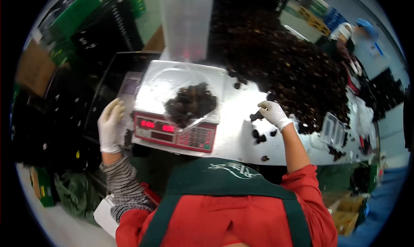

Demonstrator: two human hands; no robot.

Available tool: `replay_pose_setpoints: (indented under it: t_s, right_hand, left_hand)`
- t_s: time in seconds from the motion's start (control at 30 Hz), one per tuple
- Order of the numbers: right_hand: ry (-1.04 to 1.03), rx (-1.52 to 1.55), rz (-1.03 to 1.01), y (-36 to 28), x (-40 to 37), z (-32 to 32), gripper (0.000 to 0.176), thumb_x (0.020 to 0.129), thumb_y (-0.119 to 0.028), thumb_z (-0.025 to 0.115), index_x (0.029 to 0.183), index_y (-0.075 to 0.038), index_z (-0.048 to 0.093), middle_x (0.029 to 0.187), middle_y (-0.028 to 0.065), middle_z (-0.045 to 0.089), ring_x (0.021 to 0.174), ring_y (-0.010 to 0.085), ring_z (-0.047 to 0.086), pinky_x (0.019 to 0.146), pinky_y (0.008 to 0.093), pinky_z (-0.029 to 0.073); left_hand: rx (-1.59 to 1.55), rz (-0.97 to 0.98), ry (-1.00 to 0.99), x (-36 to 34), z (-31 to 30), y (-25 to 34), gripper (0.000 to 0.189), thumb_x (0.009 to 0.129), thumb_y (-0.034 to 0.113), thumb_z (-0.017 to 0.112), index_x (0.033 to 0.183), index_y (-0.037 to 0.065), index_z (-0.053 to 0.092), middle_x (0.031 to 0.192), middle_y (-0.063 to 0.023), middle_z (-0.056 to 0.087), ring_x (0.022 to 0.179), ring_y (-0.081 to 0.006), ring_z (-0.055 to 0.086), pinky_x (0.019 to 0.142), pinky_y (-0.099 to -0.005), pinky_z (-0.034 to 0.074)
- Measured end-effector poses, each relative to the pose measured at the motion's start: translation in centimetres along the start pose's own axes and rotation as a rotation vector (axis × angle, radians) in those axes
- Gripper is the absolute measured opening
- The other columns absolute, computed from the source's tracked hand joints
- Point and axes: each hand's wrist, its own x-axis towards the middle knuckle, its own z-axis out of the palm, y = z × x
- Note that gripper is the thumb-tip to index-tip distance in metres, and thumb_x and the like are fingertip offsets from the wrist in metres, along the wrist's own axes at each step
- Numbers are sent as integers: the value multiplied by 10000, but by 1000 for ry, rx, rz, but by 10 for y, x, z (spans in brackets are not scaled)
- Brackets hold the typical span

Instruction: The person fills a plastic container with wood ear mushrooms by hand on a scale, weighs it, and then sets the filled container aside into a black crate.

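Note:
A red digital scale with a silver pan and lit red digits stands on the metal table. On its pan lies a clear bag or tray of dark brown, mushroom-like pieces. My left hand, in a white glove, is left of the scale, fingers loosely apart and holding nothing. To the right of the scale my gloved right hand is closed at the fingertips, by a dark piece; it seems to pinch it. Several loose dark pieces lie just below that hand.
A large heap of dark pieces covers the table's back and right. A clear plastic tray lies at the right. Black crates stand at the left. Beyond the heap, at the upper right, is a co-worker in a blue cap.

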Motion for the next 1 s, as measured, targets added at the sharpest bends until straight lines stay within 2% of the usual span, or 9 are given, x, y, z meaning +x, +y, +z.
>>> replay_pose_setpoints:
  t_s: [0.07,0.27,0.33,0.4,0.53,0.67,0.83,0.93,1.0]
  right_hand:
    - [62,-157,112,44,-7,5,248,852,-195,567,1040,-82,684,995,168,678,944,323,639,839,390,501]
    - [10,-21,55,26,-31,41,225,857,-204,543,981,-93,695,980,147,678,924,323,633,863,376,489]
    - [144,177,-89,29,-11,64,186,874,-178,594,983,-61,688,881,106,680,838,232,655,776,337,518]
    - [40,500,152,-29,2,41,189,902,-170,597,1012,-37,675,823,48,650,757,135,623,693,275,518]
    - [220,395,-344,-80,45,22,228,910,-177,608,1060,-12,653,793,31,629,707,91,558,648,236,463]
    - [115,493,-312,-125,73,13,259,921,-200,598,1073,6,642,817,29,632,728,95,549,698,236,465]
    - [65,598,-365,-164,75,10,367,938,-305,591,1123,10,619,894,24,630,763,85,557,711,228,466]
    - [46,741,-323,-157,80,8,547,954,-480,495,1202,0,582,994,46,635,820,102,579,734,232,472]
    - [36,943,-239,-148,82,6,637,958,-558,419,1219,2,571,1028,59,630,855,114,581,754,240,477]
  left_hand:
    - [-18,-5,78,-7,-7,-2,377,958,166,550,1264,-52,524,1157,-147,619,1008,-177,621,882,-265,499]
    - [-130,-97,67,10,-16,-24,398,953,215,568,1257,-41,530,1147,-154,619,997,-184,619,855,-271,492]
    - [-247,-111,-29,15,2,-11,406,953,215,565,1243,-67,525,1162,-174,605,1010,-206,620,879,-299,501]
    - [-314,-206,-46,28,11,8,516,963,280,541,1282,-114,446,1225,-257,542,1113,-314,581,936,-368,494]
    - [-677,-262,14,53,-8,11,725,957,434,498,1354,-137,294,1312,-307,440,1202,-348,511,1004,-426,470]
    - [-572,-626,-337,44,32,-8,1009,892,601,500,1390,-184,107,1359,-405,318,1196,-434,496,960,-436,497]
    - [-698,-646,-251,75,67,-20,1150,834,728,454,1396,-188,47,1396,-401,261,1298,-463,366,1064,-475,377]
    - [-526,-453,-366,93,79,-27,1136,782,852,290,1386,-111,307,1261,-273,502,1104,-301,517,905,-360,443]
    - [-252,-118,-273,87,90,-26,976,859,789,158,1204,-39,545,1033,-85,578,901,-178,496,861,-309,402]
